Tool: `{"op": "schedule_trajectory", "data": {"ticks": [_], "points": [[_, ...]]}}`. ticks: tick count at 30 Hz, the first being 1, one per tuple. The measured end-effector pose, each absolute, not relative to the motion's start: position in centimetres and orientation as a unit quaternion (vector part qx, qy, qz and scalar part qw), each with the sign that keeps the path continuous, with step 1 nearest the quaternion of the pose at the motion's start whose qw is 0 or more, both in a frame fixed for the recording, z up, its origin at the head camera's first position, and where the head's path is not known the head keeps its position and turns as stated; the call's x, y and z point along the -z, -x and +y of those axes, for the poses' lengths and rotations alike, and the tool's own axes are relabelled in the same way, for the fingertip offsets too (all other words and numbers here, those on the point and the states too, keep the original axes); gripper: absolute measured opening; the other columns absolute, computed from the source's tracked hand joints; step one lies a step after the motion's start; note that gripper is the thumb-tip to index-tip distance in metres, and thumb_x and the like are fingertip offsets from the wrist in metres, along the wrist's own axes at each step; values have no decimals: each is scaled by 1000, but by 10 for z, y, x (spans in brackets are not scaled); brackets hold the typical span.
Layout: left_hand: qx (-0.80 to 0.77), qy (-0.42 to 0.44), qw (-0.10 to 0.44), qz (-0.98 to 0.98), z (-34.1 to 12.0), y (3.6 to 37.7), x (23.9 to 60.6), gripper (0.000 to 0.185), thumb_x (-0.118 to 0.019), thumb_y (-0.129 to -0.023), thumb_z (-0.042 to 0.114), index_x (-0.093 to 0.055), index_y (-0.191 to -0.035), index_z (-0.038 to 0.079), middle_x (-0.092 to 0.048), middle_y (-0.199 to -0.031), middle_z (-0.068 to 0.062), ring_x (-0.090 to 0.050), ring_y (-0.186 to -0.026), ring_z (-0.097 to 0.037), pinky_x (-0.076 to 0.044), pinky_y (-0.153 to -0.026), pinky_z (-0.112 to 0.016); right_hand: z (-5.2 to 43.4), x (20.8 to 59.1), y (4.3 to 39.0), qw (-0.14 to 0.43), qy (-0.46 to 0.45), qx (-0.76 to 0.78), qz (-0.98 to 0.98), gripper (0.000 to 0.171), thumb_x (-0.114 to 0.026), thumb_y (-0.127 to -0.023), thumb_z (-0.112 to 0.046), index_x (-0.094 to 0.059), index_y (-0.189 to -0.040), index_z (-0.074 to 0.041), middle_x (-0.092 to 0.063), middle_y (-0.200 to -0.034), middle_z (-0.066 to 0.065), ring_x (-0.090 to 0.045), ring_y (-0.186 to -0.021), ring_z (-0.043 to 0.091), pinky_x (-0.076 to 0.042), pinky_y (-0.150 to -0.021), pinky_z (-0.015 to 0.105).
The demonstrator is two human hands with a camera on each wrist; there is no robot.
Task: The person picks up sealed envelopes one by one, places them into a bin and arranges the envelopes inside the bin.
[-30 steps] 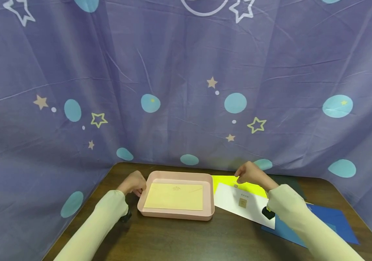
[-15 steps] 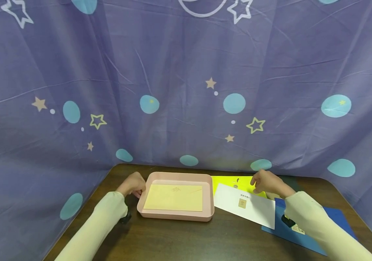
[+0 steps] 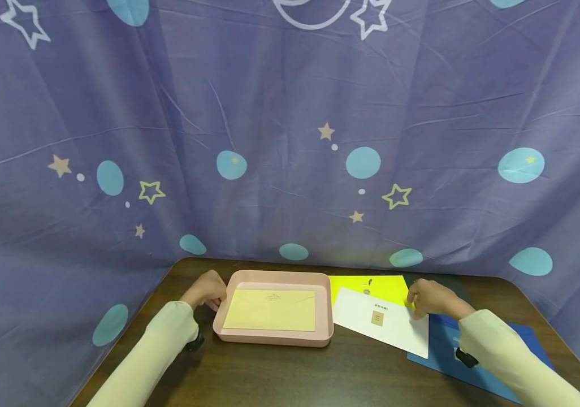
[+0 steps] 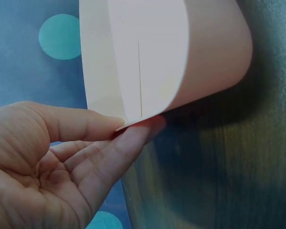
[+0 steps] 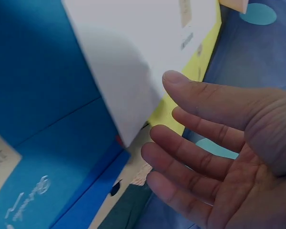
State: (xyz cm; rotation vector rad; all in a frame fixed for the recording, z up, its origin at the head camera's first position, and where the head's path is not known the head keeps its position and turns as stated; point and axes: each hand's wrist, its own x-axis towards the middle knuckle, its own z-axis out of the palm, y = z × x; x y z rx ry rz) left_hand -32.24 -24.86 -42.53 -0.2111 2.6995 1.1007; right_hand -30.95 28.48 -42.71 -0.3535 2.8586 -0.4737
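My left hand [image 3: 208, 289] pinches the left wall of a pink tray [image 3: 281, 338] between thumb and fingers, as the left wrist view shows. Inside the tray lies a pale yellow envelope [image 3: 269, 311]. My right hand [image 3: 433, 298] is over the upper right corner of a white envelope [image 3: 397, 327]. In the right wrist view its thumb and fingers are apart, with nothing between them. That white envelope overlaps a bright yellow one [image 3: 343, 282] and a blue one [image 3: 435, 355].
A brighter blue sheet [image 3: 529, 336] lies under my right sleeve, with a dark green piece [image 3: 455, 284] behind it. The brown table [image 3: 280, 379] ends at a purple patterned curtain [image 3: 269, 215].
My right hand has moved right and toward me, from above the yellow envelope to the white envelope's right corner. The left hand stays on the tray.
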Motion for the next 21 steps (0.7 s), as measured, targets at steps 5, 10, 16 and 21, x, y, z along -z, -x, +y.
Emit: {"op": "schedule_trajectory", "data": {"ticks": [5,10,16,21], "points": [[-377,74,113,917,-249,323,425,13,-56,-71,-14,-63,-72,-3,-56,-61,-7,-58,-51,-16,-63,-51,-32,291,432,305,116,123,175,970,38,-89,-71,-5,-71,-104,-1,-70,-91,4,-61,-81,20,-59,-73,42],[-377,70,111,917,-250,323,425,13,-56,-71,-14,-65,-72,-5,-55,-61,-6,-58,-50,-15,-64,-52,-33,293,436,305,120,117,177,970,44,-89,-69,-3,-68,-106,-1,-68,-91,4,-57,-81,20,-56,-72,38],[-380,72,110,915,-252,323,425,17,-55,-70,-14,-61,-65,1,-53,-57,-4,-55,-48,-14,-63,-51,-32,292,440,306,123,103,161,974,48,-91,-66,-6,-65,-106,-3,-67,-94,5,-57,-82,21,-56,-72,39],[-378,71,112,916,-254,325,427,22,-53,-68,-14,-57,-58,5,-51,-54,-2,-55,-47,-13,-63,-50,-31,291,439,306,134,91,148,976,51,-93,-64,-8,-63,-105,-5,-65,-95,6,-56,-83,22,-55,-73,40]]}}
